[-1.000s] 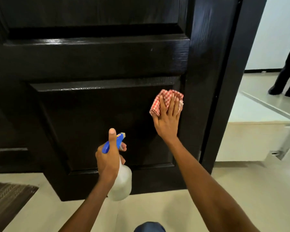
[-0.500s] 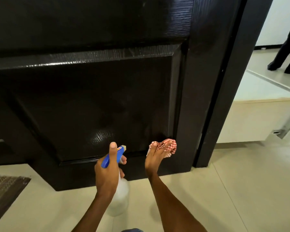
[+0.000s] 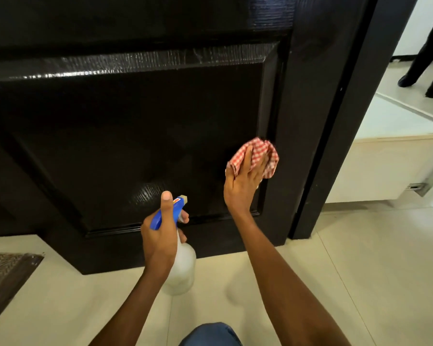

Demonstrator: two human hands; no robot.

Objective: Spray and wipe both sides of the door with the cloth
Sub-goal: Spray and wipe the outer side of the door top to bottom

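Since half a second ago, cloth [image 3: 256,156] raised from the bottom rail to the lower right corner of the recessed panel of the door [image 3: 135,136]; spray bottle [image 3: 179,253] about where it was. Right hand [image 3: 244,182] flat against the red-and-white checked cloth, fingers straight and close together, pressing it onto the dark glossy door just beside the panel's right moulding. Left hand [image 3: 160,233] curled round the neck of the bottle, thumb laid along the top of the blue trigger head, nozzle aimed at the door and clear of it, translucent body hanging below the fist above the floor [image 3: 360,270]. Faint sheen on the panel just above the nozzle. Door standing open, its edge next to the black door frame [image 3: 340,126]. Beyond the frame, a pale low cabinet [image 3: 385,168] and, at upper right, dark trouser legs and shoes of another person [image 3: 428,58]. Corner of a brown mat [image 3: 3,273] at lower left. Blue-clad knee [image 3: 210,335] at the bottom edge.
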